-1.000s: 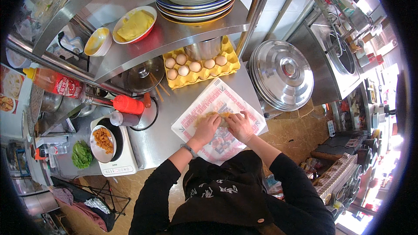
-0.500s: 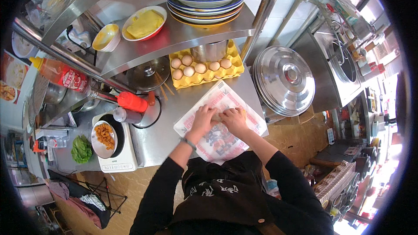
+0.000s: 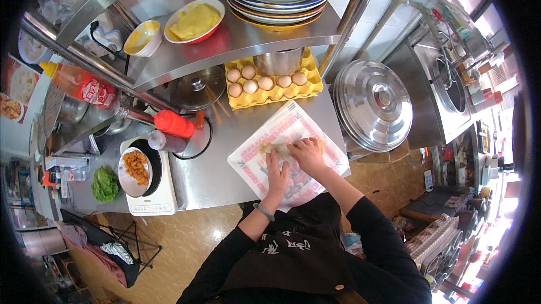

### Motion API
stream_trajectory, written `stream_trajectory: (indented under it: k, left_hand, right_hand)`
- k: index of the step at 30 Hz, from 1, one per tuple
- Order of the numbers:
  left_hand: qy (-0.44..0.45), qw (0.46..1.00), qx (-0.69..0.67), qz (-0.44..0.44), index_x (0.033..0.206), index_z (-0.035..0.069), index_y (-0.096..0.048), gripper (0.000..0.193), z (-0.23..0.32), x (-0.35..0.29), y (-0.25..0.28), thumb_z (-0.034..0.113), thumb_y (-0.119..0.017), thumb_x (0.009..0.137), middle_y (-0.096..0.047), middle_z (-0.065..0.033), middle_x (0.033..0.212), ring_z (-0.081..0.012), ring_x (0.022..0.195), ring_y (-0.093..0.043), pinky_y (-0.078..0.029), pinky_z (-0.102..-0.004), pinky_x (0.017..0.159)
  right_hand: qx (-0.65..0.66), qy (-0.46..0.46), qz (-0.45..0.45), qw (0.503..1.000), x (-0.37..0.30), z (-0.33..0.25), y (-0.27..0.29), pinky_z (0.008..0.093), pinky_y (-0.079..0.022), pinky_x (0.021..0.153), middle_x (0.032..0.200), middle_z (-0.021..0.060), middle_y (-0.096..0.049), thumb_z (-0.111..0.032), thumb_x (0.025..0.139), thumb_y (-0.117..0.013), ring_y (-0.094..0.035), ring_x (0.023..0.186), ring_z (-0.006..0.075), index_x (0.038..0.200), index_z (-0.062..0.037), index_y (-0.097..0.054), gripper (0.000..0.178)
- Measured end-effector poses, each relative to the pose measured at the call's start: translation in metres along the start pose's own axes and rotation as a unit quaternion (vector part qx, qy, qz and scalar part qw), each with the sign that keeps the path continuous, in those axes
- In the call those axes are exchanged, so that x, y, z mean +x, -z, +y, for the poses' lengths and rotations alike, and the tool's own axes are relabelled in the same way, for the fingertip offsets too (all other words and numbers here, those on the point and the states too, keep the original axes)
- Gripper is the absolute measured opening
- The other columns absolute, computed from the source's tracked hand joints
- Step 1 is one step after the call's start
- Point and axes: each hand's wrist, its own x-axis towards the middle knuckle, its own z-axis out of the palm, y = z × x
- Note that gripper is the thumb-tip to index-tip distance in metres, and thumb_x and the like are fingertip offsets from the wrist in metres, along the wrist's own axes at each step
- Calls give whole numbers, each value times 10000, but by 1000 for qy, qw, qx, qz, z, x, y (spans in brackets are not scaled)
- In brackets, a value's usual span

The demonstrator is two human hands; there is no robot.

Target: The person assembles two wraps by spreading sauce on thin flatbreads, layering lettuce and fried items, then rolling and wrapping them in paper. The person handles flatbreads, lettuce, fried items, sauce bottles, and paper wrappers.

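Note:
A stack of white printed wrapping paper (image 3: 253,171) lies at an angle on the counter in front of me. On it rests a pale, browned rolled flatbread (image 3: 279,148), largely covered by my hands. My left hand (image 3: 276,173) has its fingers stretched forward and its thumb apart, with the fingertips at the near side of the roll. My right hand (image 3: 308,155) curves over the right part of the roll, fingers bent down onto it. Whatever is inside the roll is hidden.
Behind the paper stands a yellow egg tray (image 3: 248,100) with several eggs and a metal pot. To the left are a red squeeze bottle (image 3: 173,123), a white cooker (image 3: 152,205) with a bowl of fried pieces (image 3: 135,169), and lettuce (image 3: 105,184). Large steel lids (image 3: 375,107) stand right.
My left hand has drawn back toward me and straightened its fingers, uncovering the left end of the roll. My right hand stays over the roll. The view has shifted slightly.

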Motion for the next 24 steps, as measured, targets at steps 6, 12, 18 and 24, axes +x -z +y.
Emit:
stream_trajectory:
  k: [6, 12, 18, 24]
  left_hand:
    - [-33, 995, -88, 45, 1362, -5, -273, 549, 5, 7, -2, 47, -498, 864, -291, -244, 1326, -345, 1211, -347, -335, -369, 1002]
    - [-72, 980, 161, 96, 1274, 67, -455, 539, 14, 20, 34, -17, -553, 751, -428, -172, 983, -301, 870, -475, -433, -358, 799]
    - [51, 980, 178, -74, 1199, 56, -531, 442, 11, 39, 54, 43, -553, 758, -524, -176, 1049, -315, 901, -548, -465, -379, 738]
    - [-116, 976, 177, 51, 1261, -23, -422, 475, 5, 30, 20, 69, -512, 804, -466, -234, 1202, -374, 1055, -504, -453, -400, 862]
  right_hand:
    - [12, -19, -13, 1000, -1, 1, -1, 452, -322, 939, 984, 20, -590, -181, 776, -597, -529, 1001, 213, 1070, -162, -589, 295]
    - [5, -25, -21, 999, -1, -2, -1, 447, -319, 938, 989, 15, -590, -175, 771, -602, -523, 1010, 210, 1082, -176, -592, 311]
    - [-2, -25, -13, 1000, -2, -2, -2, 434, -330, 916, 989, 3, -594, -167, 747, -634, -530, 1002, 205, 1077, -178, -600, 331]
    - [-5, -19, -10, 1000, -3, -1, -4, 450, -322, 931, 971, 6, -591, -177, 764, -604, -530, 994, 203, 1069, -176, -599, 305]
